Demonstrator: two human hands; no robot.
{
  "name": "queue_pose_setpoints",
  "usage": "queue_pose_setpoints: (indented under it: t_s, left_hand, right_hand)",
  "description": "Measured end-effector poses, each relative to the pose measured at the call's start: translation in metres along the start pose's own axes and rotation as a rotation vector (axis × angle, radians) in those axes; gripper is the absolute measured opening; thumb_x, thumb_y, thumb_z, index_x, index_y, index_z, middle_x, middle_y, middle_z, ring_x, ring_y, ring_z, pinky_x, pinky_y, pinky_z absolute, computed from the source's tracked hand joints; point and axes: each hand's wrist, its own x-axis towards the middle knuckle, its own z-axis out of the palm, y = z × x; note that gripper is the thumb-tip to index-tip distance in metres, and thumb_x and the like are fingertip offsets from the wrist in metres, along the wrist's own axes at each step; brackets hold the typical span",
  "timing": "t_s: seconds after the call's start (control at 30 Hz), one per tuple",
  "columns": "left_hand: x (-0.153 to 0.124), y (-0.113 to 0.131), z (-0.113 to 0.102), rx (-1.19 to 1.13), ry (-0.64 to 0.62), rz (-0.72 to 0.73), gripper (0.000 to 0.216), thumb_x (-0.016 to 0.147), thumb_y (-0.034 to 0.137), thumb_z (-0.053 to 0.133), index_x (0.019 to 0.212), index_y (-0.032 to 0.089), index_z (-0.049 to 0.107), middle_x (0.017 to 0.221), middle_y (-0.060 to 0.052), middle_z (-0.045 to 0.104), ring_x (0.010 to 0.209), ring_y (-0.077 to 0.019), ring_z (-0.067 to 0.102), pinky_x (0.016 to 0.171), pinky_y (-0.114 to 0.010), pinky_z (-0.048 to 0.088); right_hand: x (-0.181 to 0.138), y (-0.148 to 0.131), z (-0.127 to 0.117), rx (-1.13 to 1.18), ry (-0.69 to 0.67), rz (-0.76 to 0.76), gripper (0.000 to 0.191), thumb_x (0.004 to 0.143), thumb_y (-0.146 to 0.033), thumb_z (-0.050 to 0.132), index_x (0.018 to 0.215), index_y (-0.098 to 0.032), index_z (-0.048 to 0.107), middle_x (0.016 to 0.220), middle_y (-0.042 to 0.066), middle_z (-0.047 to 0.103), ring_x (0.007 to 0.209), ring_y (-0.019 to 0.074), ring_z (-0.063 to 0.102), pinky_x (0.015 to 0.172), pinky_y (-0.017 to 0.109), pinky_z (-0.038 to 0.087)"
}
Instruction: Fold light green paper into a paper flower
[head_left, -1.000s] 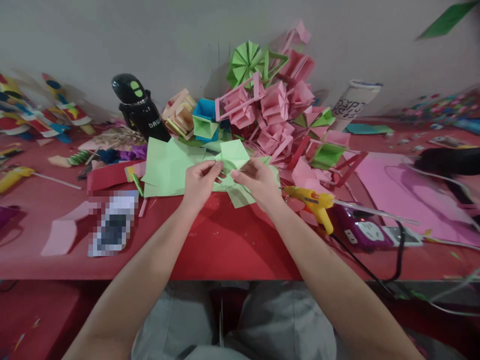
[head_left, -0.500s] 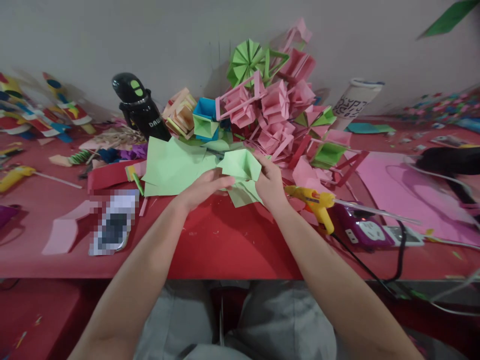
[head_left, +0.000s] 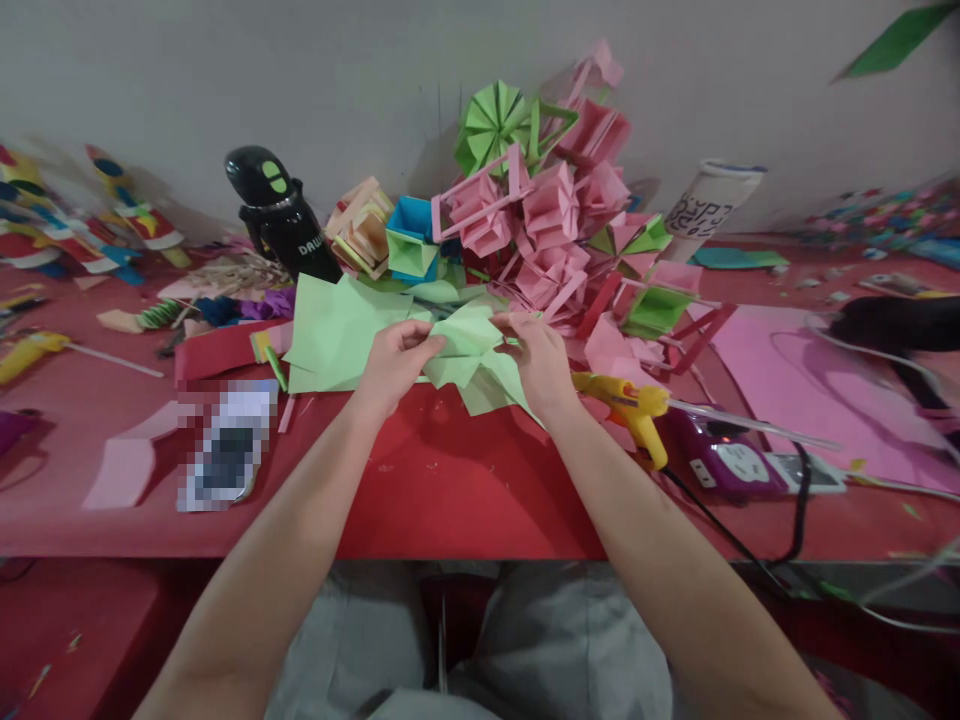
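Observation:
A folded piece of light green paper (head_left: pixel 466 335) is held up between my two hands, its creases partly spread. My left hand (head_left: pixel 396 362) pinches its left edge between thumb and curled fingers. At its right edge, my right hand (head_left: pixel 534 358) grips the paper with bent fingers; some of the fingertips are hidden. More light green paper (head_left: pixel 491 388) lies just below, partly covered. Behind my left hand rests a larger flat light green sheet (head_left: pixel 337 335). Dark scissors (head_left: pixel 435 293) seem to lie behind the folded piece, mostly hidden.
Pink folded-paper pieces (head_left: pixel 551 205) pile up against the wall. To the right are a yellow glue gun (head_left: pixel 626 400) and a purple power socket (head_left: pixel 727 455) with cords. A phone (head_left: pixel 229 445) lies left, and a black bottle (head_left: pixel 277 215) stands behind.
The green paper has gone from a raised, cup-like shape to a flatter, more spread one. My left fingers have curled onto its left edge, and my right hand has shifted along its right side.

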Motion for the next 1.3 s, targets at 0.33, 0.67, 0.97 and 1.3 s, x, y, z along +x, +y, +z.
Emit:
queue_pose_setpoints:
  t_s: [0.33,0.67,0.97,1.3]
  left_hand:
    - [-0.004,-0.001,0.009,0.043,-0.033,0.07,0.024,0.076,0.036,0.078,0.09,0.018,0.072,0.075,0.0,0.064,0.069,-0.0122,0.056,0.062,-0.023,0.043]
    - [-0.008,0.009,0.009,-0.15,-0.132,-0.148,0.02,0.076,0.035,0.075,0.081,0.017,0.071,0.067,0.0,0.057,0.059,-0.0113,0.051,0.056,-0.025,0.042]
    - [-0.006,0.015,0.005,-0.294,-0.125,-0.233,0.022,0.071,0.032,0.079,0.081,0.016,0.068,0.073,-0.002,0.064,0.066,-0.0148,0.061,0.062,-0.028,0.051]
    - [-0.012,0.018,0.006,-0.271,-0.291,-0.124,0.037,0.065,0.031,0.09,0.094,0.016,0.072,0.091,-0.003,0.071,0.082,-0.0143,0.064,0.074,-0.026,0.051]
  right_hand:
    - [-0.012,-0.002,0.01,-0.258,-0.122,-0.143,0.034,0.077,-0.045,0.08,0.1,-0.022,0.07,0.108,0.008,0.067,0.097,0.0223,0.064,0.08,0.036,0.054]
    - [-0.013,-0.003,0.011,-0.374,-0.128,-0.409,0.013,0.09,-0.036,0.069,0.087,-0.023,0.072,0.104,0.006,0.068,0.096,0.0214,0.064,0.085,0.038,0.053]
    - [-0.014,-0.003,0.006,-0.386,-0.215,-0.639,0.006,0.09,-0.023,0.062,0.086,-0.022,0.067,0.106,0.009,0.067,0.097,0.0214,0.065,0.084,0.039,0.054]
    - [-0.015,-0.006,0.008,-0.417,-0.082,-0.595,0.003,0.088,-0.025,0.066,0.086,-0.023,0.066,0.094,0.004,0.067,0.087,0.0193,0.065,0.079,0.035,0.053]
